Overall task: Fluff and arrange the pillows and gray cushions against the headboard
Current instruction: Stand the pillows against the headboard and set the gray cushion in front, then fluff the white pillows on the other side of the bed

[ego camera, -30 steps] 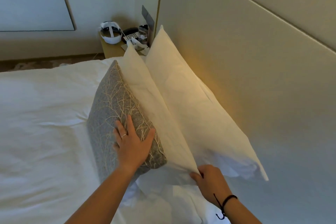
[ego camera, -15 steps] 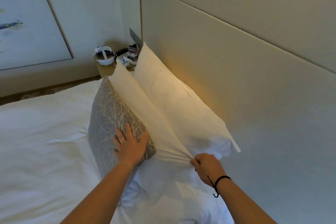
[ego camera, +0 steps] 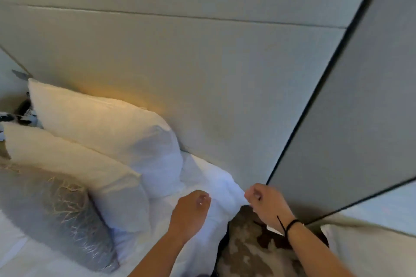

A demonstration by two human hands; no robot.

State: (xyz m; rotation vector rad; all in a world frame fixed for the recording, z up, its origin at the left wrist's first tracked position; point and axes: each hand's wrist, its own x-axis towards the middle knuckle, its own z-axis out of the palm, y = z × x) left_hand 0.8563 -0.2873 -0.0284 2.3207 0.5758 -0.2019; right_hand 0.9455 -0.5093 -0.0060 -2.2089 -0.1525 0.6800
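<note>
Two white pillows lean in a row against the beige padded headboard (ego camera: pixel 202 74): the rear pillow (ego camera: pixel 108 128) touches it, the front pillow (ego camera: pixel 74 164) rests on the rear one. A gray cushion (ego camera: pixel 51 216) with a pale branch pattern leans on the front pillow at the lower left. My left hand (ego camera: pixel 191 211) is closed on the white bed linen (ego camera: pixel 216 186) at the bed's corner. My right hand (ego camera: pixel 267 204), with a black cord on its wrist, pinches the same linen's corner beside the headboard.
A gray wall panel (ego camera: pixel 351 119) with a dark edge stands right of the headboard. Patterned brown carpet (ego camera: pixel 252 252) shows below my right hand. Small items lie on a nightstand (ego camera: pixel 20 112) at the far left, behind the pillows.
My left hand has left the gray cushion and my right hand has let go of the front pillow's corner. Both now hold the bed linen at the bed's corner. The view has swung right.
</note>
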